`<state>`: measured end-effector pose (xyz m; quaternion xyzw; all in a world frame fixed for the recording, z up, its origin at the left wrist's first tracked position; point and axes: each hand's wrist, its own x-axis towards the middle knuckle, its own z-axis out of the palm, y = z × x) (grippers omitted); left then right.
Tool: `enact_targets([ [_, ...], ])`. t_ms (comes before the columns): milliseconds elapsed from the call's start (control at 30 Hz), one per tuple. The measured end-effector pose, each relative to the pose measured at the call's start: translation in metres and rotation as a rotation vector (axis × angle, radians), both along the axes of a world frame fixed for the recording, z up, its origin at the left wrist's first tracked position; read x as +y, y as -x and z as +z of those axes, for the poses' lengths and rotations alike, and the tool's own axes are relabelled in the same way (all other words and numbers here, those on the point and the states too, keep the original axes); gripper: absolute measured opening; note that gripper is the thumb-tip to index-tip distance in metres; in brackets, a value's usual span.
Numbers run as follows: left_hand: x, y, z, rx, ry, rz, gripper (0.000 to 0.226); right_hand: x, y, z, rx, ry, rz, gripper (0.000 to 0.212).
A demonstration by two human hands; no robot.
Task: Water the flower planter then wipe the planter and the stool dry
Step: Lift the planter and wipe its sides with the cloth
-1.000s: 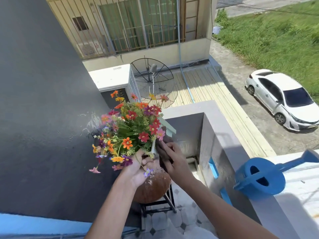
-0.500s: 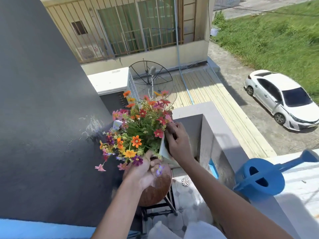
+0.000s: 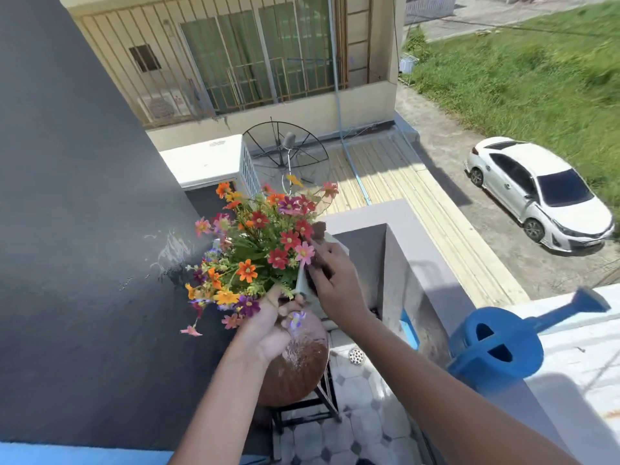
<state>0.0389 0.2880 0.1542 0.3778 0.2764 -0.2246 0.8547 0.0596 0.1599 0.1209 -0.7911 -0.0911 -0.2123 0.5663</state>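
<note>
A pale planter (image 3: 303,285) full of orange, red and pink flowers (image 3: 260,250) is held up in the air above a round brown wooden stool (image 3: 295,374) with black metal legs. My left hand (image 3: 271,325) grips the planter from below, near its front corner. My right hand (image 3: 335,280) presses a dark brown cloth (image 3: 318,229) against the planter's right side. Most of the planter is hidden by the flowers and my hands. The stool's seat shows wet streaks.
A blue watering can (image 3: 496,347) stands on the white ledge (image 3: 577,360) at the right, spout pointing right. A dark grey wall (image 3: 77,229) rises on the left, a grey parapet (image 3: 396,250) behind the stool. Tiled floor (image 3: 355,427) with a drain lies below.
The planter has tilted and risen slightly. My right hand with the cloth has slid up along the planter's right side, from its lower front to near the rim.
</note>
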Motion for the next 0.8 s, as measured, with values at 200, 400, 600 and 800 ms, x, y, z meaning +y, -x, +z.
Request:
enact_targets([
  [200,0.011,-0.012,-0.002,-0.031,-0.054,0.014,0.023,-0.002,0.033,-0.041,0.035,0.082,-0.035,0.047],
  [400,0.003,-0.010,0.007,-0.036,-0.052,0.054,0.034,0.012,0.016,-0.001,-0.011,0.052,-0.049,0.046],
  [600,0.003,-0.002,0.009,-0.032,-0.073,0.010,0.030,0.001,-0.034,0.026,-0.033,0.055,-0.120,0.044],
  [800,0.005,0.004,0.025,-0.005,0.039,0.009,0.030,-0.025,-0.044,-0.002,0.175,0.025,-0.202,0.034],
])
